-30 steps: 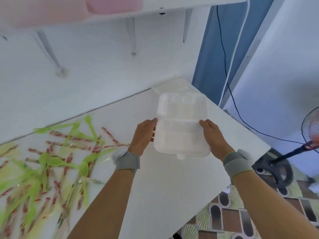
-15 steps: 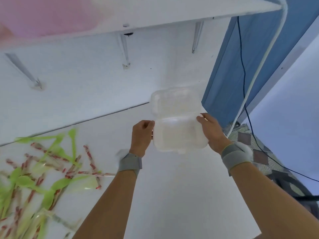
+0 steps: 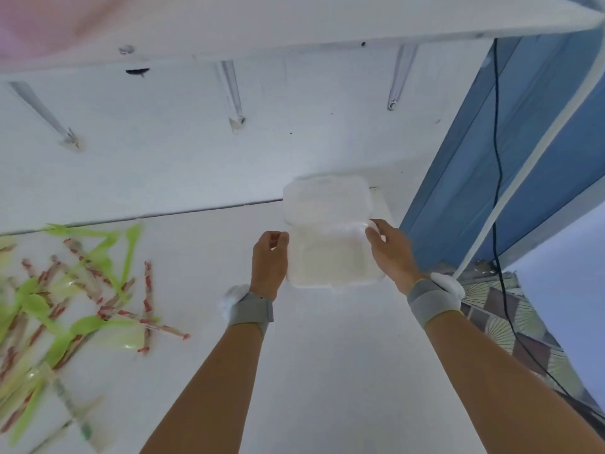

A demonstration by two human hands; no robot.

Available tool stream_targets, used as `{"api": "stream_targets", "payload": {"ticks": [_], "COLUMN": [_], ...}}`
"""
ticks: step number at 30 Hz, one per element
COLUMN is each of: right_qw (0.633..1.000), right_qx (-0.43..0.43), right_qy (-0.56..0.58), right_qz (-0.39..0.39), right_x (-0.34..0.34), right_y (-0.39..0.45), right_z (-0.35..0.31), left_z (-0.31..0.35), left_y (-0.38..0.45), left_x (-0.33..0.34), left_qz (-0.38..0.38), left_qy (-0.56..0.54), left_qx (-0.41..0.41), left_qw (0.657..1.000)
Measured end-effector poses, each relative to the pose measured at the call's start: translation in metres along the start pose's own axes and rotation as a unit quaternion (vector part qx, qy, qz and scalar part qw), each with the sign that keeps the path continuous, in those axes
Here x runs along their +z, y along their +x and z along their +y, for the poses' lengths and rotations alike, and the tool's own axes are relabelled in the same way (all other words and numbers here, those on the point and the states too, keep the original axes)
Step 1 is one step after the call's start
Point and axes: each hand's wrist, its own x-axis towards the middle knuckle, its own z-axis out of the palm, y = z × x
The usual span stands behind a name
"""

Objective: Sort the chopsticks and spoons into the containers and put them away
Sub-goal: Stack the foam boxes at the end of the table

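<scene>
Cutlery (image 3: 65, 296), green spoons and wrapped chopsticks, lies unsorted at nine o'clock. Left hand (image 3: 269, 261) and right hand (image 3: 391, 253) grasp opposite edges of the clamshell container (image 3: 330, 235), held at twelve o'clock over the table (image 3: 327, 371). Judged light, thin, easily crushed; grip rims only.

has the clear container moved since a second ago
Yes. The clear container, gripped by the left hand and right hand, has gone toward the back wall.

Both hands gripping translucent clamshell container (image 3: 330, 253) at far right of desk (image 3: 327, 371): left hand (image 3: 269, 265), right hand (image 3: 391, 253). Green spoons (image 3: 39, 306), wrapped chopsticks (image 3: 147, 283) lying scattered left.
</scene>
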Motion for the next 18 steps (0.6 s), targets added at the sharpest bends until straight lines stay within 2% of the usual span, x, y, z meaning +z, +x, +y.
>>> {"api": "stream_targets", "payload": {"ticks": [14, 18], "right_qw": [0.999, 0.999], "right_qx": [-0.036, -0.032], "right_qy": [0.001, -0.008], "right_qz": [-0.018, -0.038], "right_x": [-0.009, -0.008], "right_y": [0.013, 0.019], "right_z": [0.002, 0.003], "left_z": [-0.004, -0.005], "left_y": [0.0, 0.008], "left_x": [0.019, 0.023], "left_qz": [0.042, 0.031], "left_qy": [0.006, 0.028], "left_qx": [-0.012, -0.013], "left_qw": [0.999, 0.999]}}
